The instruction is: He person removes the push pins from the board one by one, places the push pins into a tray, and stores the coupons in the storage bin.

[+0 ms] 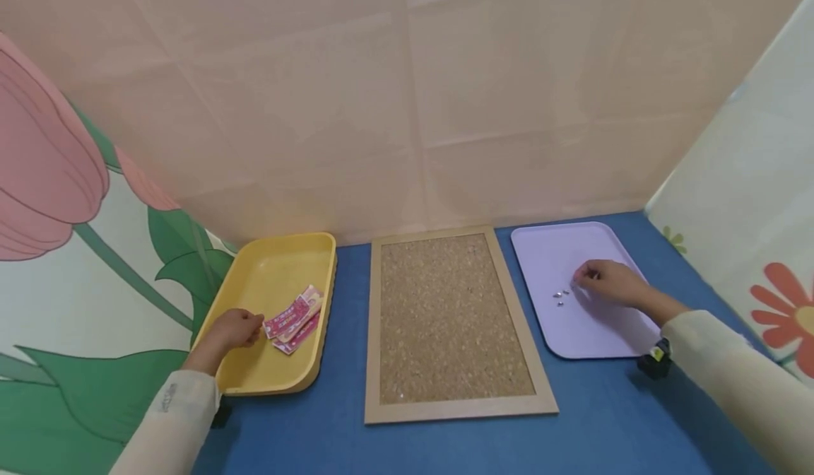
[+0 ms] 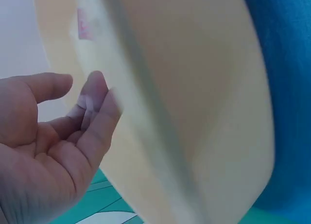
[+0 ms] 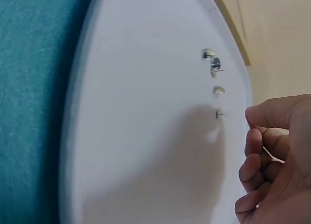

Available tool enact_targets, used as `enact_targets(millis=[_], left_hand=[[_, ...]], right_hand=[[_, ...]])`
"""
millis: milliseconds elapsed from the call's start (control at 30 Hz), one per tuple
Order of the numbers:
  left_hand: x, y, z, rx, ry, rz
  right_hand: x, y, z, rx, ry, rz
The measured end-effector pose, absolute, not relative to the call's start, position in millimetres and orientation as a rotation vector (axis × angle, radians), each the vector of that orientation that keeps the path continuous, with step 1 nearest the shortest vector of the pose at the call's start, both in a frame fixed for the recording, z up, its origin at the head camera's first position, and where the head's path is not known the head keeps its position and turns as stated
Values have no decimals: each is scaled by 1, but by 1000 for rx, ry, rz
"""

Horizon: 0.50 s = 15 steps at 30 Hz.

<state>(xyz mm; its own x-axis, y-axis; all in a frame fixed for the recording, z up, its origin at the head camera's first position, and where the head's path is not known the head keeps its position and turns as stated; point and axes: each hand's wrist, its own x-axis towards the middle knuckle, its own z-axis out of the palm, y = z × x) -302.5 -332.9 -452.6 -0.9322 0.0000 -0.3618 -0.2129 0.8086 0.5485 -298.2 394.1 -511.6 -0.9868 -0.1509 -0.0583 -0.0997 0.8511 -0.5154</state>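
Note:
Over the yellow tray, my left hand hovers beside several pink printed paper slips. In the left wrist view, thumb and fingers of that left hand are loosely bent and apart, with nothing between them. My right hand is above the lilac tray, its fingertips close to several small metal thumbtacks. Seen from the right wrist, the thumb and forefinger of the right hand are near each other, with no item visible between them; the thumbtacks lie on the tray.
Between the trays lies a cork board with a wooden frame. A blue cloth covers the table. Behind stands a beige wall covering; flower-patterned panels flank both sides.

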Motion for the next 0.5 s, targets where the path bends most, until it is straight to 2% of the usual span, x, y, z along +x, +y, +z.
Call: enact_targets(millis=[233, 367, 500], left_hand=[[-297, -313, -417, -62, 2933, 712], [-300, -278, -395, 66, 3104, 750], [-299, -231, -386, 306, 3212, 785]], right_hand=[[-294, 387, -491, -260, 2986, -852], [-294, 367, -468, -338, 3073, -910], [-295, 335, -450, -475, 3169, -913]])
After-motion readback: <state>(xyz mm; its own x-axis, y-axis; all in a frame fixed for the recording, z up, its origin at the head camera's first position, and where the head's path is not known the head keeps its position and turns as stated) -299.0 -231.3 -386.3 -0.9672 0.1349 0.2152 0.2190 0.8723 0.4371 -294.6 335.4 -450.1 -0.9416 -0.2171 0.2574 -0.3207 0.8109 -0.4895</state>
